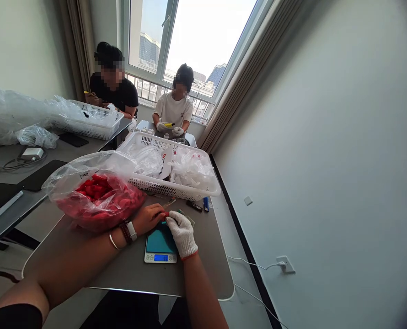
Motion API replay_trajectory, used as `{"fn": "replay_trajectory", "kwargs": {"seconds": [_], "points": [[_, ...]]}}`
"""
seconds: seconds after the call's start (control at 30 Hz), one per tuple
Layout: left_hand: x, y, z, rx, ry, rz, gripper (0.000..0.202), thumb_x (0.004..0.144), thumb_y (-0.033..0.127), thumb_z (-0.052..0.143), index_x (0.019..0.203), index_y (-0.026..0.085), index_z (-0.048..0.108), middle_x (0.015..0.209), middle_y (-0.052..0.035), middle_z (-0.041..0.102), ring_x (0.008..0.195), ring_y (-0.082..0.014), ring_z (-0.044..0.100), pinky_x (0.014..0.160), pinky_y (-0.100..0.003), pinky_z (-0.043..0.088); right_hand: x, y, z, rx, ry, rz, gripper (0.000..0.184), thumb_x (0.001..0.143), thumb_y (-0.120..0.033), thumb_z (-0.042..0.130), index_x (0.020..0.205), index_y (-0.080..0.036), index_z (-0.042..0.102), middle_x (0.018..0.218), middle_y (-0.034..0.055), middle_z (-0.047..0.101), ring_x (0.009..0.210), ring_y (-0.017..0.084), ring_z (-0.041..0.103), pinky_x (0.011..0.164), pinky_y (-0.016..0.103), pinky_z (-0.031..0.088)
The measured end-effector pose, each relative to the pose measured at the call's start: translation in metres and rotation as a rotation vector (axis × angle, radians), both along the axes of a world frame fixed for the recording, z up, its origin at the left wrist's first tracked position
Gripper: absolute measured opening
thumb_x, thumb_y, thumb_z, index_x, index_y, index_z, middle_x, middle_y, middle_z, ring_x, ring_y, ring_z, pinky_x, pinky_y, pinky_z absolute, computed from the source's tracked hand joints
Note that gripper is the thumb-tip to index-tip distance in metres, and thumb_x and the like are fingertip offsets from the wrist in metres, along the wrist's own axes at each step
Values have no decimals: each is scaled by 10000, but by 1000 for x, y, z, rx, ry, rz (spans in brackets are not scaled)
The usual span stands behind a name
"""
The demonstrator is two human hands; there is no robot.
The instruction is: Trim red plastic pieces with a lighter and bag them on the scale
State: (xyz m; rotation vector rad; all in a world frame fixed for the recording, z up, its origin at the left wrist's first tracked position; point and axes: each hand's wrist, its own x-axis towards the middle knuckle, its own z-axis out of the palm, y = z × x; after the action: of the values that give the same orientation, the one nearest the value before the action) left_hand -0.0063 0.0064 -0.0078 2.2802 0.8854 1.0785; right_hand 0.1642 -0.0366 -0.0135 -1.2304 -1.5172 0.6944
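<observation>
I have the left hand and gloved right hand pinching a red piece by the far end of the scale — plastic bag crowding the left, more room toward the table's right edge.

Workroom (digital scale, plastic basket).

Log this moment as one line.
left hand: bare, holding red piece; right hand: gloved, same piece; scale: display lit; bag: open, red pieces inside
</observation>
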Motion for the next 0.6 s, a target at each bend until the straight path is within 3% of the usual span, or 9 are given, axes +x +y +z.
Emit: {"fn": "replay_trajectory", "kwargs": {"seconds": [0.1,0.23,0.47,0.6], "points": [[1,-1,1,-21,-47,-25,301,992,228,352,950,166,643,921,-66,636,863,-173,608,831,-316,510,0,1,0,-49,51,-48,290,815,-400,595,911,-159,725,853,60,709,761,184,637,736,306,542],[3,-2,0,-2,-98,-6,292,933,157,459,1203,188,565,1103,-93,603,948,-182,599,813,-313,532,1,0,7,-142,117,-82,278,845,-401,555,886,-165,697,771,33,677,679,160,600,651,269,516],[1,0,-2,7,-118,39,173,927,180,487,912,179,659,921,-48,609,814,-160,594,725,-301,525,-3,-4,20,-135,28,65,269,867,-377,521,764,-183,676,669,-2,620,635,144,555,610,241,466],[1,-4,2,-45,-103,42,203,886,213,533,1048,268,643,1020,-25,607,829,-179,579,719,-345,529,-2,-2,16,-120,25,-48,279,854,-396,528,807,-179,698,715,15,659,671,157,580,642,250,490]]}}
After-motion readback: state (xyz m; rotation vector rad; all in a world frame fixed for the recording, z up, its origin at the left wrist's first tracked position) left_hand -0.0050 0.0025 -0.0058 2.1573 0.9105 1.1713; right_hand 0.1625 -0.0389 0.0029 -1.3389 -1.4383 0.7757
